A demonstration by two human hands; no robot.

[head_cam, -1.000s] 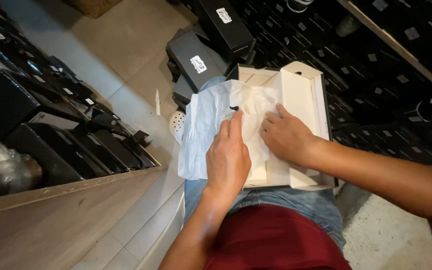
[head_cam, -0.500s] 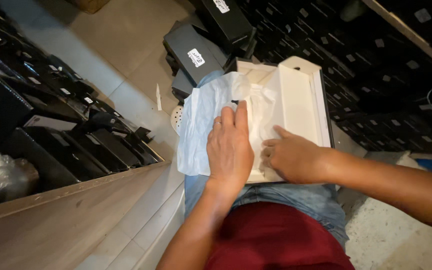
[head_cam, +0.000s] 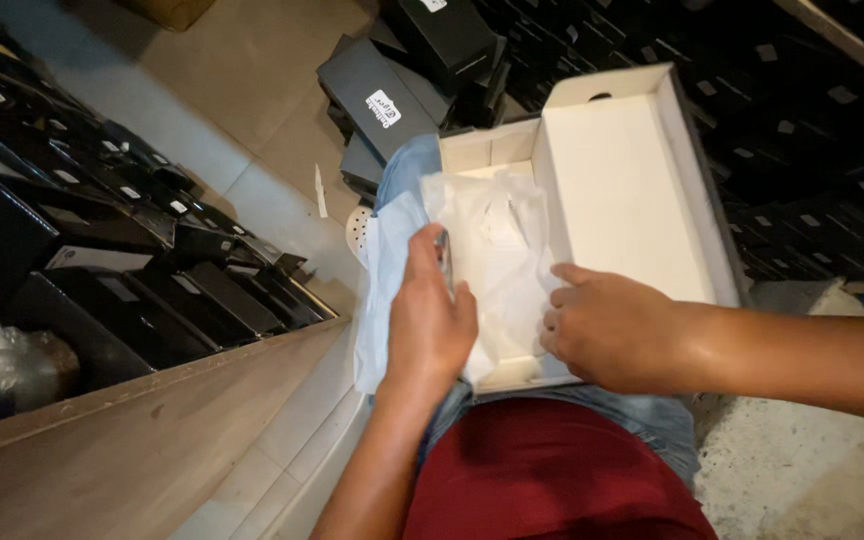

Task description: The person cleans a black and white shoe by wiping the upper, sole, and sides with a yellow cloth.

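Head view, the only one supplied: the person sits with an open shoe box (head_cam: 642, 190) resting across the lap on blue jeans (head_cam: 652, 420), above a dark red shirt (head_cam: 552, 480). The box is white inside with a dark outer skin; its hinged lid stands open on the right side, and the tray lies left of it. White tissue paper (head_cam: 497, 250) lines the tray and spills over its left wall, hanging down toward the floor on the left. The left hand (head_cam: 427, 320) sits at the near left edge of the tray, fingers curled together and pinched on the overhanging tissue paper, thumb on top. The right hand (head_cam: 607, 325) lies at the near right of the tray, fingers bent and pressed down on the paper at the near inner corner; whether it grips the sheet or merely holds it flat cannot be told. The two hands are near each other but apart. What lies under the paper is hidden. On the far side, beyond the knee, dark shoe boxes (head_cam: 377, 90) with white labels are stacked on the tiled floor (head_cam: 252, 70). More dark boxes fill a shelf (head_cam: 102, 250) on the left, behind a wooden board (head_cam: 132, 430), and further rows fill the far right. A white perforated shoe (head_cam: 355, 232) shows just left of the knee.
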